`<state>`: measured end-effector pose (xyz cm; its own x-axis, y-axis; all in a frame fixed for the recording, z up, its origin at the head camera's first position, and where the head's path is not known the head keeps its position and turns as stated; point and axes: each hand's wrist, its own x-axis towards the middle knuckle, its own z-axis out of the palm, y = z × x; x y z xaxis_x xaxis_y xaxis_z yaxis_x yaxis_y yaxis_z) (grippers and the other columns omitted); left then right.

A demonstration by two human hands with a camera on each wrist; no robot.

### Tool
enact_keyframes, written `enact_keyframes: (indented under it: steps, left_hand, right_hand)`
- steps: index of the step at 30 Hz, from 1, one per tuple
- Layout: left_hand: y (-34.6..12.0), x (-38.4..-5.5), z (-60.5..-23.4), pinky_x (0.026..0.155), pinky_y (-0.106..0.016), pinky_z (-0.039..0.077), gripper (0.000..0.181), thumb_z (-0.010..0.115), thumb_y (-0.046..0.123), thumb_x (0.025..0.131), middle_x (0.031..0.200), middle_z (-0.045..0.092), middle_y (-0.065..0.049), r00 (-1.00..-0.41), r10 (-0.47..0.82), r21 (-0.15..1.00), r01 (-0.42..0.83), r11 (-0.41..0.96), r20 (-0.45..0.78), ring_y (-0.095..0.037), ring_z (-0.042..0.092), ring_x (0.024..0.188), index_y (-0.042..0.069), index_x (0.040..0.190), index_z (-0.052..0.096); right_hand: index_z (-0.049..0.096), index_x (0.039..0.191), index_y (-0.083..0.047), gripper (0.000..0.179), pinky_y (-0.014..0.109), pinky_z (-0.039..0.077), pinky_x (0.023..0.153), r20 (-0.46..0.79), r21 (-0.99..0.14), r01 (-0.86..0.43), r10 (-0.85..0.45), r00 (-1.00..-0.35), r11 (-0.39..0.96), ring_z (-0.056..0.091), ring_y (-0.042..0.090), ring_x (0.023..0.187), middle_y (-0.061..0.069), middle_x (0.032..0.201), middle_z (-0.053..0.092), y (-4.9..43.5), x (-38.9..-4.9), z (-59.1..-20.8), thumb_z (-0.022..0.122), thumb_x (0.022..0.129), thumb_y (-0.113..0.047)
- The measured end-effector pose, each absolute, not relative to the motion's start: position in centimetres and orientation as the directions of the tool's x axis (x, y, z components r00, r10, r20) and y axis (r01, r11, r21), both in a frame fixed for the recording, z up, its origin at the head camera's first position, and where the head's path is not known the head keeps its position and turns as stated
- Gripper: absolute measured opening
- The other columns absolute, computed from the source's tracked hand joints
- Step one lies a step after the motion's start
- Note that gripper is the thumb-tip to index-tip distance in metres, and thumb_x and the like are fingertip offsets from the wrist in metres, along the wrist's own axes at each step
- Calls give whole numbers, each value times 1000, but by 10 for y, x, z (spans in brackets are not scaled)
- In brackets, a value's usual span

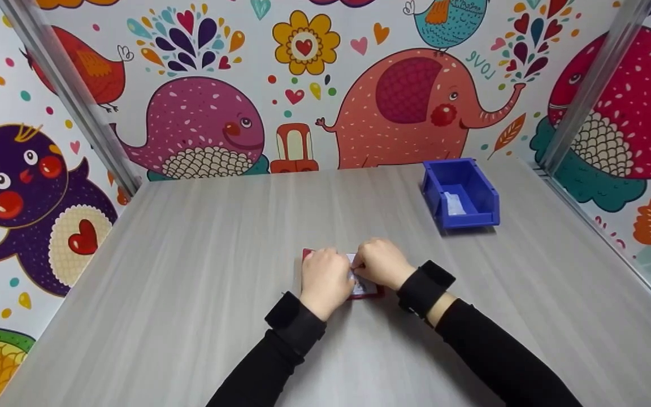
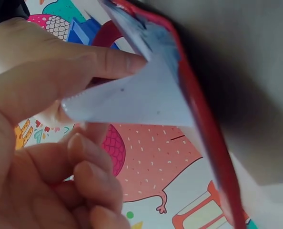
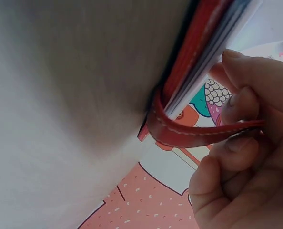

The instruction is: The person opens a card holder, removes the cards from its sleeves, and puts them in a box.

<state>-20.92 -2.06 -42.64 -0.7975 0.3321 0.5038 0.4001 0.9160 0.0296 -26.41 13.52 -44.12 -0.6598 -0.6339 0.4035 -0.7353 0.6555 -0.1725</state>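
Note:
A red leather card wallet [image 2: 204,112] with stitched edges and stacked sleeves lies opened under both hands in the head view. My left hand [image 1: 325,282] is over its left part. Close up in the left wrist view, a whitish translucent sleeve [image 2: 127,102] stands out from the cover, with the left thumb and fingers pinching it. The right hand [image 1: 381,263] is at the wallet's right side. In the right wrist view its curled fingers hold the end of the red closing strap [image 3: 184,136], with one fingertip close to the sleeve edges [image 3: 198,71].
A blue bin [image 1: 461,192] with a small white piece inside stands at the back right of the wood-grain table [image 1: 201,271]. Printed wall panels [image 1: 303,113] with cartoon animals border the table's back and sides, joined by metal posts [image 1: 71,90].

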Motion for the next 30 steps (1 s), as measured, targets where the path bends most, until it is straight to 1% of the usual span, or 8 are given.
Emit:
enact_keyframes:
  steps: [3, 9, 15, 22, 27, 30]
  left_hand:
    - [-20, -209, -427, 58, -39, 47, 25, 80, 18, 65, 63, 60, -4, -792, 321, 28, 391, 920, 520, -25, 60, 62, 14, 56, 57]
    - [-19, -208, -427, 58, -40, 46, 28, 77, 11, 64, 59, 58, -3, -780, 312, 26, 387, 922, 542, -25, 60, 59, 16, 51, 52]
    - [-17, -210, -432, 56, -38, 43, 20, 74, 8, 68, 57, 58, -3, -748, 312, -45, 354, 934, 585, -24, 58, 57, 14, 54, 60]
    - [-18, -211, -435, 54, -38, 43, 19, 75, 11, 68, 58, 59, -3, -768, 299, -45, 333, 942, 566, -24, 58, 57, 14, 56, 62]
    - [-20, -211, -435, 50, -38, 42, 25, 75, 13, 71, 57, 58, -4, -778, 276, -7, 330, 944, 564, -26, 58, 55, 13, 54, 57]
    - [-21, -211, -435, 50, -39, 42, 27, 76, 13, 71, 57, 58, -4, -786, 268, 17, 333, 943, 558, -27, 59, 56, 13, 53, 55]
  right_hand:
    - [79, 74, -9, 10, 38, 51, 63, 415, -174, -743, -636, -651, 647, 63, 25, 65, 3, 71, 70, 136, -264, -441, 83, 68, -2]
    - [78, 74, -8, 9, 38, 50, 60, 414, -177, -743, -636, -651, 646, 61, 25, 63, 3, 68, 67, 136, -263, -441, 82, 69, -2]
    - [78, 73, -9, 8, 38, 50, 60, 408, -173, -742, -639, -652, 648, 60, 25, 62, 3, 68, 66, 136, -263, -440, 81, 69, -2]
    - [79, 76, -9, 10, 38, 50, 61, 413, -179, -747, -641, -647, 640, 61, 25, 64, 3, 72, 70, 136, -263, -440, 82, 69, -2]
    - [80, 77, -9, 11, 38, 51, 63, 406, -191, -741, -635, -657, 644, 63, 25, 66, 4, 74, 71, 136, -263, -440, 81, 69, -1]
    - [80, 77, -9, 12, 39, 51, 63, 403, -198, -733, -628, -666, 651, 64, 25, 67, 4, 74, 71, 135, -263, -440, 81, 69, -1]
